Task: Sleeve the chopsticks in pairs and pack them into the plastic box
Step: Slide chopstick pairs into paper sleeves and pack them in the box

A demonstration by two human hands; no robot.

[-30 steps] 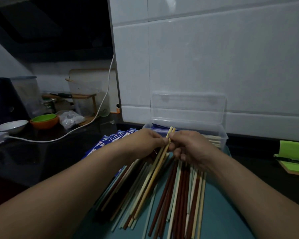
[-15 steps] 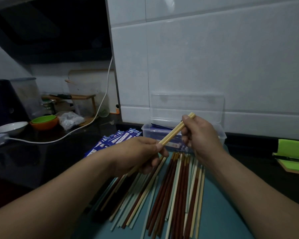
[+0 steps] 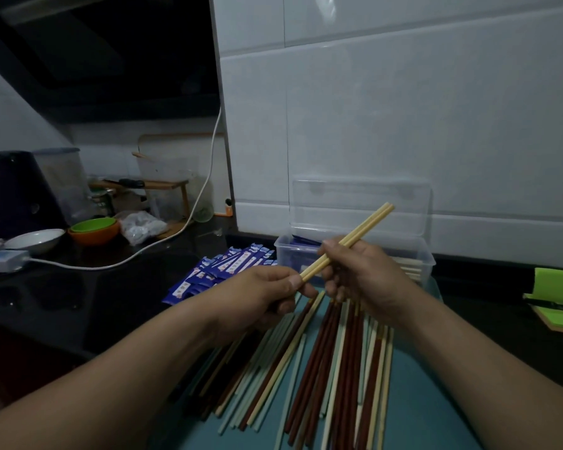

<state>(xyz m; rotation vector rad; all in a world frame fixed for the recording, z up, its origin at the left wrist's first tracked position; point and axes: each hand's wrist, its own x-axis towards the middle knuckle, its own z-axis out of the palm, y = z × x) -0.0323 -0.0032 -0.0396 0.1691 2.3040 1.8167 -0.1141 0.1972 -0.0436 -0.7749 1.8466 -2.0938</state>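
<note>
A fan of blue paper sleeves [image 3: 221, 274] is laid on the dark counter [image 3: 78, 303] by the far left corner of the teal mat [image 3: 420, 401]. The near end of a pale chopstick pair [image 3: 364, 227] is pinched by the left hand [image 3: 260, 297], and its middle is gripped by the right hand [image 3: 368, 274], above loose chopsticks [image 3: 322, 368] spread on the mat. The clear plastic box [image 3: 420, 258] is set at the mat's far edge, lid raised.

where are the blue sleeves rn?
Head view, left of centre: the blue sleeves lie fanned on the dark counter, just left of the plastic box and beyond the left hand.
</note>
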